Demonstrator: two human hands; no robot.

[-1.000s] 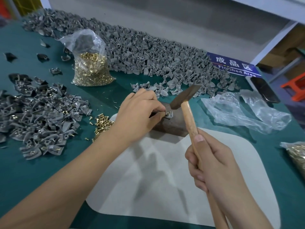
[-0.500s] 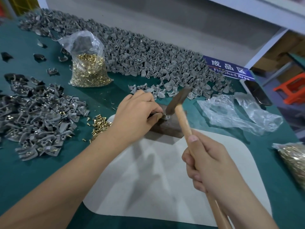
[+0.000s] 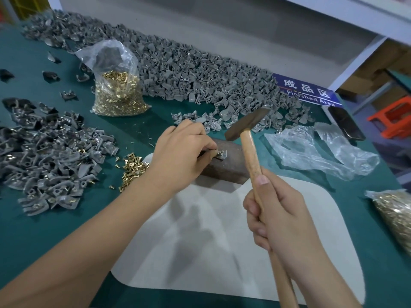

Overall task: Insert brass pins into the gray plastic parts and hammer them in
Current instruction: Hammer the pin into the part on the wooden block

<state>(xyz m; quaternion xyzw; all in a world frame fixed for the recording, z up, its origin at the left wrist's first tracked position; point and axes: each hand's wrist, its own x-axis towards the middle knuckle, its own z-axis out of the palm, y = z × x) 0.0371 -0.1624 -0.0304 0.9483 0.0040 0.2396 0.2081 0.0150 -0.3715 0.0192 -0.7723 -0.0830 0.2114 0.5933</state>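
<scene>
Gray plastic part point(image 3: 221, 154) sits on the dark block point(image 3: 229, 165) at desk centre, pinched by the left hand point(image 3: 182, 156). The right hand point(image 3: 282, 218) grips the raised hammer point(image 3: 246, 123). A crooked blow could strike fingertips or bend the pin.

left hand point(image 3: 182, 155) pinching a small gray part point(image 3: 222, 154) on top of a dark metal block point(image 3: 229, 167) | right hand point(image 3: 282, 216) wrapped round a wooden-handled hammer point(image 3: 250, 138), head up above the block | loose brass pins point(image 3: 132, 168) just left of the wrist | bag of pins point(image 3: 117, 94) further back on the green table point(image 3: 55, 232)
</scene>
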